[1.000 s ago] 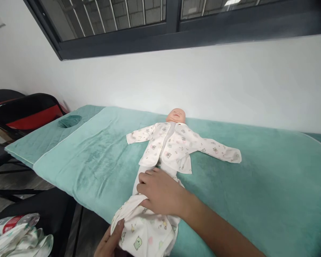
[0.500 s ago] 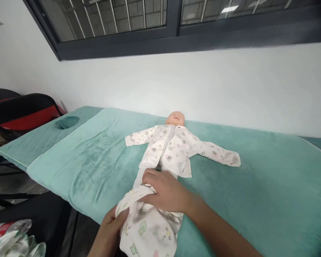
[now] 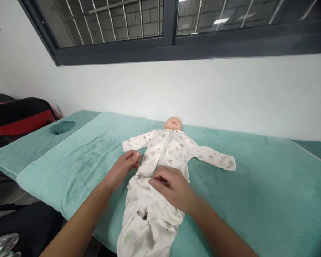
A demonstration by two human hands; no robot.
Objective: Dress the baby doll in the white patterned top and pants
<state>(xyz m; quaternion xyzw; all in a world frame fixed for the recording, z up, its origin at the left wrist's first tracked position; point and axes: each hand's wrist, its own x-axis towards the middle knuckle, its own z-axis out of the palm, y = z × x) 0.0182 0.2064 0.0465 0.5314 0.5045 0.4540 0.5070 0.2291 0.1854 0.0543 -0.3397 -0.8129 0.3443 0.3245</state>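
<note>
A baby doll (image 3: 173, 123) lies on its back in a white patterned jacket (image 3: 179, 151), its sleeves spread out sideways. White patterned baby trousers (image 3: 147, 226) cover its legs, their waist meeting the jacket's hem. My left hand (image 3: 125, 166) is closed, fingertips curled beside the jacket's left edge below the sleeve; what is in it, if anything, is hidden. At the trousers' waist, my right hand (image 3: 175, 187) is closed, thumb and curled fingers on the fabric around the waistband.
The doll rests on a teal padded bed (image 3: 246, 200) with a face hole (image 3: 62, 127) at its left end. Behind stand a white wall (image 3: 109, 89) and a dark window frame (image 3: 109, 53). Red-and-black chairs (image 3: 21, 117) are at left; a clear plastic item (image 3: 5, 244) lies lower left.
The trousers, bunched around the lower legs before, now reach up to the jacket's hem. My left hand has left them and moved up beside the jacket; my right hand remains at the waist.
</note>
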